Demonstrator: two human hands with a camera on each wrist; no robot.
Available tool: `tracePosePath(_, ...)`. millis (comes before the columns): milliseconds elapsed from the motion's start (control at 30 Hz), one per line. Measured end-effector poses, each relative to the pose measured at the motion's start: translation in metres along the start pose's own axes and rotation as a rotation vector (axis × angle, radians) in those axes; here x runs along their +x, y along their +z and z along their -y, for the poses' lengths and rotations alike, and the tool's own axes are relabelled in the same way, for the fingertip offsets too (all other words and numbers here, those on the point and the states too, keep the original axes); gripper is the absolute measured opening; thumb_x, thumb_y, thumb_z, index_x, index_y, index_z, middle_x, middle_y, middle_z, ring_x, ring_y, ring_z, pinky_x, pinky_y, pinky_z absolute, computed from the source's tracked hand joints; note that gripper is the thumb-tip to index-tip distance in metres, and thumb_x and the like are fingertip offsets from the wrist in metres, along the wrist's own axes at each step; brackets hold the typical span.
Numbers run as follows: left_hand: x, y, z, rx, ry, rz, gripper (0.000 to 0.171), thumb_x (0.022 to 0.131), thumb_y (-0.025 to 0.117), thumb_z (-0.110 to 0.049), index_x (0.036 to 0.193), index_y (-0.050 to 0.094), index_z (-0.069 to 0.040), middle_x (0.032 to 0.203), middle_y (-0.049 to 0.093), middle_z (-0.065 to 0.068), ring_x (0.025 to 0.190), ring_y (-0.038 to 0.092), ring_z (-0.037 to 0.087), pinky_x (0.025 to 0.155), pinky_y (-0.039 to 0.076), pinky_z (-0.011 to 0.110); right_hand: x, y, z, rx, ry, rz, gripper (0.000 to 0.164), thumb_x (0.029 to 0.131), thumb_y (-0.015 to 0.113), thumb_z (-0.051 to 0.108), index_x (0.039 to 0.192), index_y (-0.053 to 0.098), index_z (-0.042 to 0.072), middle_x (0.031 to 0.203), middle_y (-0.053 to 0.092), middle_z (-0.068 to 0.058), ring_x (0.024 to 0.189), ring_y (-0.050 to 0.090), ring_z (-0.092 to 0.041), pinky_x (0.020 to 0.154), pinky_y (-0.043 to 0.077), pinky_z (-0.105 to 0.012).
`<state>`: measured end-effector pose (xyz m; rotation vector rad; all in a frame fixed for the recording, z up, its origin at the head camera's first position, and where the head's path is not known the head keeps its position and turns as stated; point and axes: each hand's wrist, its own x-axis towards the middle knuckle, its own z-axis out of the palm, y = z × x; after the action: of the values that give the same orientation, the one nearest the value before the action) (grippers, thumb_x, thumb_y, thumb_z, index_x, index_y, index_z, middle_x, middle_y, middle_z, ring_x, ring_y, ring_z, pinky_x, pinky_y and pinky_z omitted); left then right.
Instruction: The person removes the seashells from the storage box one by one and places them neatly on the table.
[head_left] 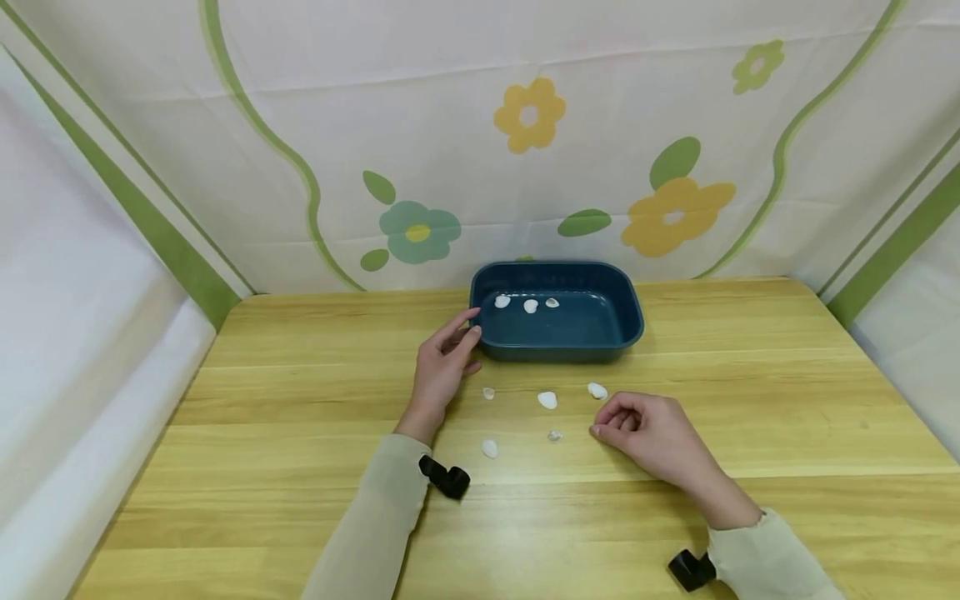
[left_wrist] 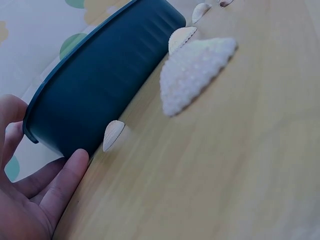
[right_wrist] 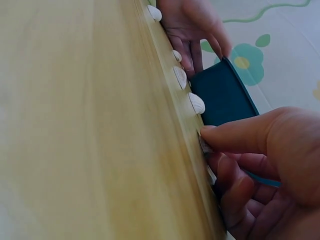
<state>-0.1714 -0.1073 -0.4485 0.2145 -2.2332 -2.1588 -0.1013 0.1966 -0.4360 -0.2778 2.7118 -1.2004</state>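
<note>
The person wears pale khaki long sleeves: a left sleeve (head_left: 371, 521) with a smooth cuff edge and soft creases, and a right sleeve (head_left: 772, 560) with a slightly gathered hem. Beside each cuff sits a blocky matte-black device, the left one (head_left: 446, 477) two-lobed, the right one (head_left: 690, 571) boxier.

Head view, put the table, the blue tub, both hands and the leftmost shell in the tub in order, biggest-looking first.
Largest: table
Next: blue tub
Then: left hand and right hand, too alike to rank
Smallest: leftmost shell in the tub
</note>
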Motion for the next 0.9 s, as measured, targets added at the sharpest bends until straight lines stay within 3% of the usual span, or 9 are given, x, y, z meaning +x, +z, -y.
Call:
tracePosePath(600, -0.0007, -0.0002, 0.0001, -0.011, 0.005, 0.003, 0.034, 0.107, 0.069, -0.034, 0.140, 0.072, -0.037, 0.132, 0.069, 0.007, 0.115, 0.069, 0.027, 0.088, 0.068, 0.036, -0.0013, 0.0044, -0.0003, -0.031, -0.005, -0.043, 0.009, 0.093, 0.086, 0.023, 0.090, 0.077, 0.021, 0.076, 0.068, 0.006, 0.067, 0.057, -0.007, 0.061, 0.047, -0.021)
tracePosePath(900, 0.0003, -0.0001, 0.0014, 0.000, 0.009, 0.000, 0.033, 0.107, 0.070, -0.034, 0.140, 0.072, -0.037, 0.132, 0.070, 0.008, 0.116, 0.069, 0.026, 0.086, 0.068, 0.033, 0.0015, -0.0040, 0.0065, 0.032, 0.017, -0.031, 0.011, 0.095, 0.084, 0.027, 0.095, 0.079, 0.017, 0.083, 0.072, 0.002, 0.071, 0.059, -0.011, 0.062, 0.051, -0.022)
